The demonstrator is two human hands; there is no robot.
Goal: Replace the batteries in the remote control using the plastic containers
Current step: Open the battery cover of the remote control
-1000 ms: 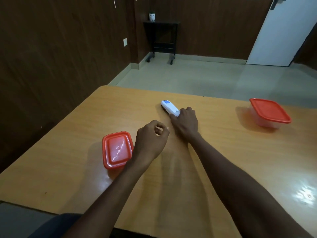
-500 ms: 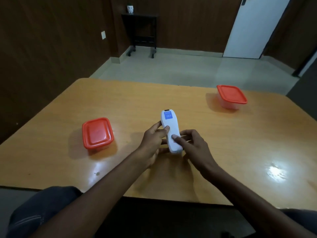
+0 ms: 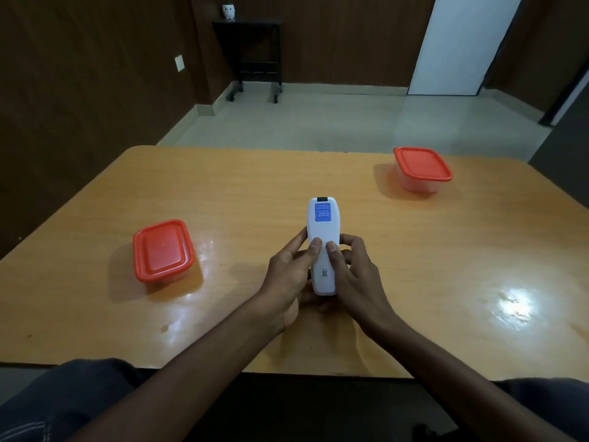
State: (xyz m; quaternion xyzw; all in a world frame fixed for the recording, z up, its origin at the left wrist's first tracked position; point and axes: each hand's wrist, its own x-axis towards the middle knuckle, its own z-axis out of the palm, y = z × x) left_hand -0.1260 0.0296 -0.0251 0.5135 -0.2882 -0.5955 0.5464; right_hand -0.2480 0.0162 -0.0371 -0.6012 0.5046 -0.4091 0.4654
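A white remote control with a blue label near its far end is held back side up over the middle of the wooden table. My left hand grips its left side and my right hand its right side, both thumbs pressing on the back cover. A clear plastic container with a red lid sits to the left, lid on. A second container with a red lid stands at the far right, also closed. Their contents are hidden.
The table's near edge runs just above my lap. Beyond the table is bare tiled floor, a small black stand against the dark wall, and a white door at the back right.
My right hand brought the remote from farther out on the table toward me, and my left hand joined it. Both thumbs now lie on its back. The camera has tilted down.
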